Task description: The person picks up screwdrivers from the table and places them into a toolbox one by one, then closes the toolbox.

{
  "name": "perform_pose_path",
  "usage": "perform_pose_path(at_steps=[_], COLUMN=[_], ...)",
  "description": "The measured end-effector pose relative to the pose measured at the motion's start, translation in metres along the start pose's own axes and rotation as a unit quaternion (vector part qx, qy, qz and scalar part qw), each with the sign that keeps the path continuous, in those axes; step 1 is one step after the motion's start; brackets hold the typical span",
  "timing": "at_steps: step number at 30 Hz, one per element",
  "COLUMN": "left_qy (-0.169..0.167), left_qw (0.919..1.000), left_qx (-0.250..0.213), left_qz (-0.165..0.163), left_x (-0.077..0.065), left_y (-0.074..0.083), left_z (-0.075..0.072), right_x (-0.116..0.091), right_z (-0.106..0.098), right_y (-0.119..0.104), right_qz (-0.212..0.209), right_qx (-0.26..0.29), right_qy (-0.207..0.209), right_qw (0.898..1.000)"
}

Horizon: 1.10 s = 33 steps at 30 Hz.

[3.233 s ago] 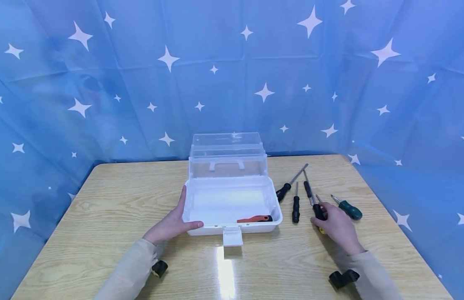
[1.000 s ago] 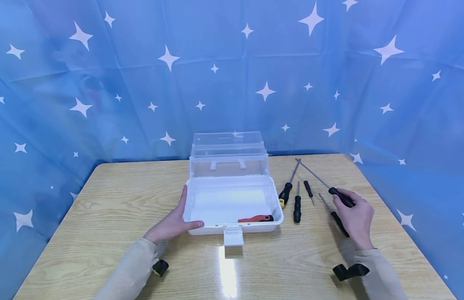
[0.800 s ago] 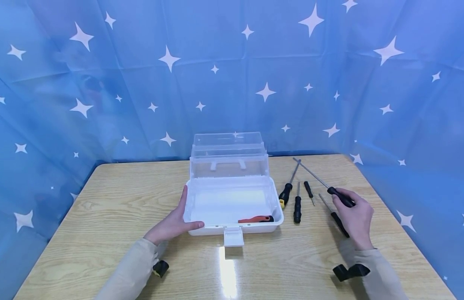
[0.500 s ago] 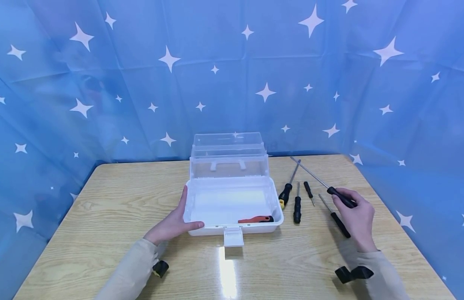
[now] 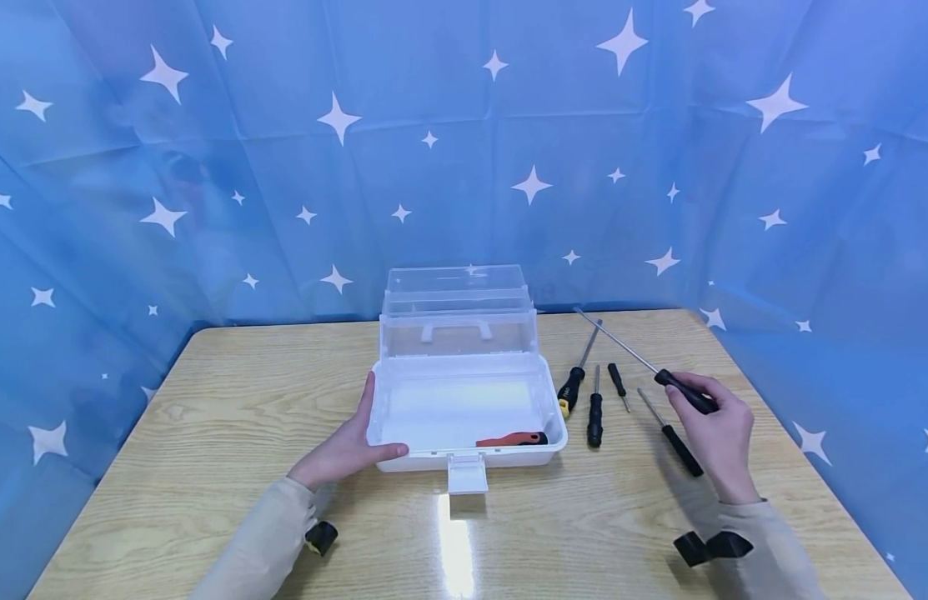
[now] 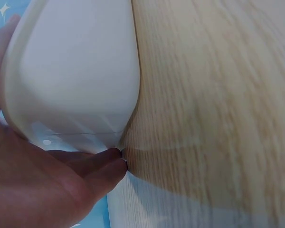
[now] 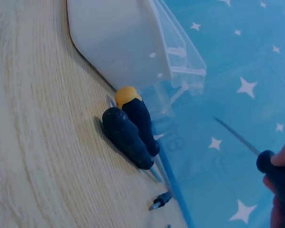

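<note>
My left hand grips the near left corner of a white toolbox, thumb at its front rim. In the left wrist view, fingertips lie against the box's end wall. My right hand holds a long screwdriver by its black handle, above the table. Its shaft points to the far left. Below lie a black-handled screwdriver, a small one, another black one and a yellow-and-black one. Inside the box, a red-and-black handle lies along the front wall.
The toolbox's clear lid stands open at the back, its latch hanging at the front. A blue curtain with white stars rises behind the wooden table. Both wrists carry black devices.
The right hand has picked up the long screwdriver and moved right, and its shaft tip has swung left. The green-handled screwdriver is no longer visible. The left hand has stayed on the toolbox.
</note>
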State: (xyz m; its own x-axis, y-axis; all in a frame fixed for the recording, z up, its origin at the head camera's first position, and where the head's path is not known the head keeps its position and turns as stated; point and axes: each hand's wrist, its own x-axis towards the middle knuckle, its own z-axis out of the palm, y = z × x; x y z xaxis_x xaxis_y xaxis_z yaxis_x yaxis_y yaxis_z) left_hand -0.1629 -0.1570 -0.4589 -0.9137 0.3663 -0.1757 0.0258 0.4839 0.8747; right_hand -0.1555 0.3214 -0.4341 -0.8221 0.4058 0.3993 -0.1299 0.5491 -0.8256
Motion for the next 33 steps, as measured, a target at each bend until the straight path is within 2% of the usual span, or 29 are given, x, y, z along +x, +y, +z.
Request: perform_pose_path(at_steps=[9,20,27,33], left_qy=[-0.003,-0.001,-0.006,-0.005], left_qw=[1.0,1.0,1.0,1.0], left_qx=[-0.006,0.002,-0.001,0.005], left_qz=[0.002,-0.004,-0.004,-0.005], left_x=[0.0,0.0,0.0,0.0], left_y=[0.0,0.0,0.0,0.0], left_z=[0.0,0.0,-0.001,-0.001], right_x=[-0.003,-0.007,-0.008,-0.008], right_z=[-0.004,-0.006,-0.006,-0.005], right_y=[-0.007,-0.016,-0.021,-0.027], right_qz=[0.004,-0.039,-0.05,-0.076], right_qx=[0.007,0.024,0.025,0.021], right_qy=[-0.029,-0.049,-0.052,-0.076], right_qw=[1.0,0.998,0.997,0.994])
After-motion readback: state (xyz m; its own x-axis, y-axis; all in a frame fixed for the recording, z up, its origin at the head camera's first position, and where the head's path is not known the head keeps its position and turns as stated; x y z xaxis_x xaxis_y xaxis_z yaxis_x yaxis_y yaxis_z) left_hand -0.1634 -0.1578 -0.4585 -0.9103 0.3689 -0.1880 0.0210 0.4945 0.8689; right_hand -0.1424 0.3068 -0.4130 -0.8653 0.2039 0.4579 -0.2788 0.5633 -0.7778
